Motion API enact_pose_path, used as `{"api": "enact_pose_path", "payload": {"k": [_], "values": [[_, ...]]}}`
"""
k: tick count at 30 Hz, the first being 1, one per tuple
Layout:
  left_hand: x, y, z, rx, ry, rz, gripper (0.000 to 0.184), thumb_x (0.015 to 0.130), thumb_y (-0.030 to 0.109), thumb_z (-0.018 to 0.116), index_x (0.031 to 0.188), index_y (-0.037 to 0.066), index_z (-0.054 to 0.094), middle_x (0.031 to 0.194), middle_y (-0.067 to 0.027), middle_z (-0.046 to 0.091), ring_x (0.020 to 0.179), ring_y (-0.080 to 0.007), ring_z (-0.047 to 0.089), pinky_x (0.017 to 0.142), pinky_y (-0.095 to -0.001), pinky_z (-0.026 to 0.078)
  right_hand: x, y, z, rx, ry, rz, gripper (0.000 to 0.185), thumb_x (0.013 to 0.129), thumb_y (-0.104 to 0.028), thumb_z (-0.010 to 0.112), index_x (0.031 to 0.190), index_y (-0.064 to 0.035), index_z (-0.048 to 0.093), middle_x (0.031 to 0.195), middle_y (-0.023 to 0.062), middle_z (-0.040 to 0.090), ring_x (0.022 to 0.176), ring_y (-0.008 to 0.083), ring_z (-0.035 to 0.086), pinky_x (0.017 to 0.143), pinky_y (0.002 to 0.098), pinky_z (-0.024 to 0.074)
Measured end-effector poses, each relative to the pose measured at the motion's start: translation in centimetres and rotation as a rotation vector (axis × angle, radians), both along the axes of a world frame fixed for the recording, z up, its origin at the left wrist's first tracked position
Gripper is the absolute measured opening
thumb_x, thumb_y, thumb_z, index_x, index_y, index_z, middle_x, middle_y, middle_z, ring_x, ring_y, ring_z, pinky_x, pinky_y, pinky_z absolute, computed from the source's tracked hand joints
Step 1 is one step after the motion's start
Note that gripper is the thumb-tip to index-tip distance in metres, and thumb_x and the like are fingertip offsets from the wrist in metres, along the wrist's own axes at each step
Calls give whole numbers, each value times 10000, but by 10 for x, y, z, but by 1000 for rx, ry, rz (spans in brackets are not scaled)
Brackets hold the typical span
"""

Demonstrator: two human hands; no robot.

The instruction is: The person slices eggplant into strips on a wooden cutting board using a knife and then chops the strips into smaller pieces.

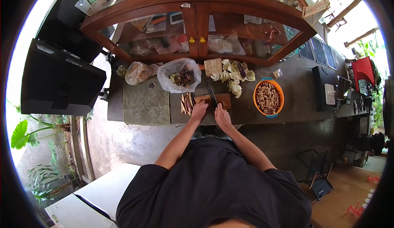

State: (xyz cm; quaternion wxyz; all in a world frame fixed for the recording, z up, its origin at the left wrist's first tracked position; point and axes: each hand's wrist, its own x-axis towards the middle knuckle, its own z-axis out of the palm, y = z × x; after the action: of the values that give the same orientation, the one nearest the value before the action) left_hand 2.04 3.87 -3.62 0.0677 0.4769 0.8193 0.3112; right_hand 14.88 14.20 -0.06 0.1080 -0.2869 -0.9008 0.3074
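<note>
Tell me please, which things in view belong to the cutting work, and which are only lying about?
Belonging to the work:
knife, in the right hand
cutting board, by the left hand
cut strips
probably the orange basket with diced pieces, and the plastic bag with scraps

Apparently just lying about:
glass-door cabinet
folding chair
small packet

By the table's (242,107) near edge, an orange basket (282,93) is trimmed in blue; the cutting board (224,97) is coloured brown.
</note>
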Motion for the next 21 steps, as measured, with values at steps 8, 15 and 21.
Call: {"api": "enact_pose_path", "payload": {"k": [8, 15, 21], "values": [[-5, -7, -8, -41, 63, -95, 208, 698, -1, 611, 903, 28, 628, 1033, -212, 586, 1013, -396, 585, 836, -448, 508, 1, 4, 2, -18, -14, 9, 159, 973, -164, 474, 1034, -22, 437, 678, 270, 607, 640, 468, 612, 578, 580, 485], [-4, -3, -22, -126, 43, -81, 288, 735, 1, 600, 1008, 65, 664, 1097, -171, 600, 1045, -376, 581, 889, -438, 496, 11, 12, -1, 52, 133, -45, 341, 968, -165, 493, 1233, 46, 457, 679, 269, 616, 629, 459, 613, 571, 568, 487], [1, 3, 14, 13, -121, -63, 243, 803, 42, 574, 1010, 70, 697, 1029, -153, 645, 1034, -351, 600, 894, -415, 501, 11, 7, 14, -26, 35, 6, 205, 979, -165, 465, 1096, 0, 433, 653, 252, 611, 606, 458, 614, 562, 560, 498]]}}
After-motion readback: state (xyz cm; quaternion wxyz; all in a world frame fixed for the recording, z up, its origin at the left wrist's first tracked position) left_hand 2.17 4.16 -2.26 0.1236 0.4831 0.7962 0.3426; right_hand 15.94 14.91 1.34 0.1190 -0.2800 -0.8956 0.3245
